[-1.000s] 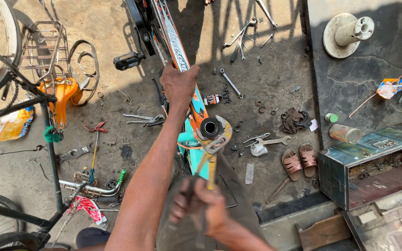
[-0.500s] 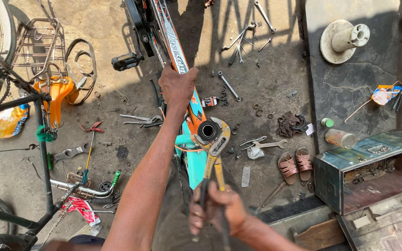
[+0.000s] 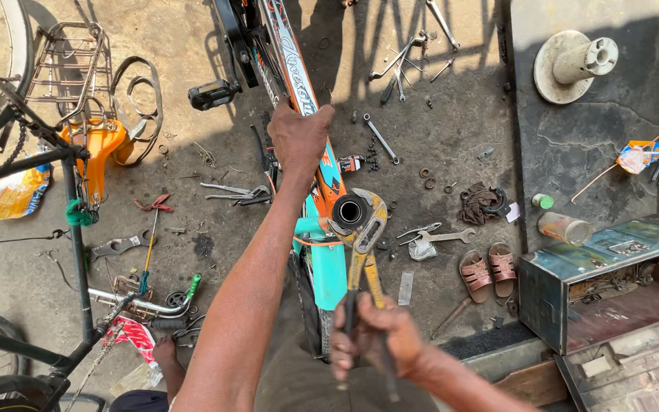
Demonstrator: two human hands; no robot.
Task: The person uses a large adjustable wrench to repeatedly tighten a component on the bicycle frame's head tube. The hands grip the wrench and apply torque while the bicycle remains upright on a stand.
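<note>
A person's left hand [image 3: 299,137] is clenching the bicycle frame [image 3: 322,191] while the right hand [image 3: 371,339] is squeezing yellow pliers [image 3: 364,244] onto its bottom bracket shell [image 3: 348,211]; right of the frame, a metal toolbox [image 3: 612,290] is lying open, holding small parts.

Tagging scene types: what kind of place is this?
Probably an outdoor bicycle repair spot: a bike frame gripped with large pliers, wrenches strewn on bare ground, an open metal toolbox.

teal/orange bike frame [image 3: 328,263], yellow pliers [image 3: 364,252], brown sandals [image 3: 490,271]
</note>
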